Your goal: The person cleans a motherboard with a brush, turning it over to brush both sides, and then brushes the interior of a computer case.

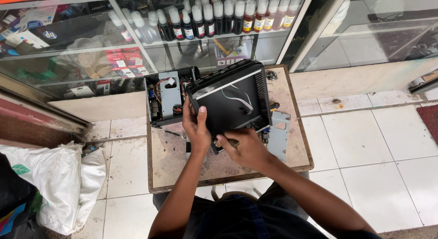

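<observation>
My left hand (196,129) grips the near left edge of a black plastic housing (232,99), which is tilted up on edge over a small wooden table (299,143). White wires run across the housing's inner face. My right hand (244,147) is closed under the housing's lower edge, around something I cannot make out. Behind the housing on the left lies an open electronics unit (166,99) with a grey metal plate and coloured wires.
A grey metal bracket (279,131) lies on the table at the right. A glass display cabinet (182,33) with ink bottles and boxes stands behind. White plastic sacks (64,184) sit on the tiled floor (365,147) at the left.
</observation>
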